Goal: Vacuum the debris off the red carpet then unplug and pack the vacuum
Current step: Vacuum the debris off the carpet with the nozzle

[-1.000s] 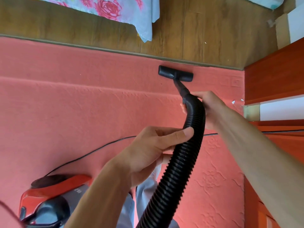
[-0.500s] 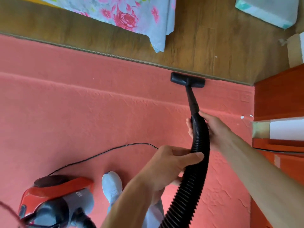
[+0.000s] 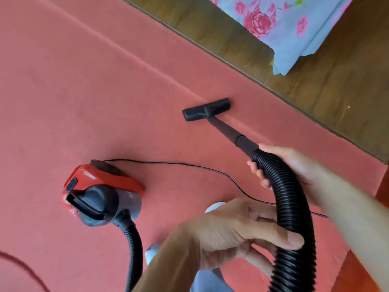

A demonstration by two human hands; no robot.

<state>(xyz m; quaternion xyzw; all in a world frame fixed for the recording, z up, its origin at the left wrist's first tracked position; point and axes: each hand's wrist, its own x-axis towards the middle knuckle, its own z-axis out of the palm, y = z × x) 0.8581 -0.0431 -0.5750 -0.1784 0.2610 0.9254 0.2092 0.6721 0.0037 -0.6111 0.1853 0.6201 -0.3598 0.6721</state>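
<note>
A red carpet (image 3: 88, 85) covers most of the floor. The black ribbed vacuum hose (image 3: 288, 207) rises from the bottom edge to a rigid black wand. Its brush nozzle (image 3: 205, 109) lies flat on the carpet near the carpet's far edge. My right hand (image 3: 294, 167) grips the hose's top end just below the wand. My left hand (image 3: 233, 232) grips the hose lower down, thumb across it. The red and grey vacuum body (image 3: 101, 192) sits on the carpet at the left. A thin black power cord (image 3: 189, 165) runs from the vacuum body rightward under my right arm.
Brown wooden floor (image 3: 315, 85) borders the carpet at the upper right. A floral blue bedsheet (image 3: 290, 28) hangs over the wooden floor. My feet in light socks (image 3: 152, 252) stand on the carpet below my hands. A reddish wooden edge (image 3: 382, 186) shows at the far right.
The view has swung left and rotated. The nozzle has moved left along the carpet, away from the red furniture. The vacuum body now shows fully. Both hands keep their grip on the hose.
</note>
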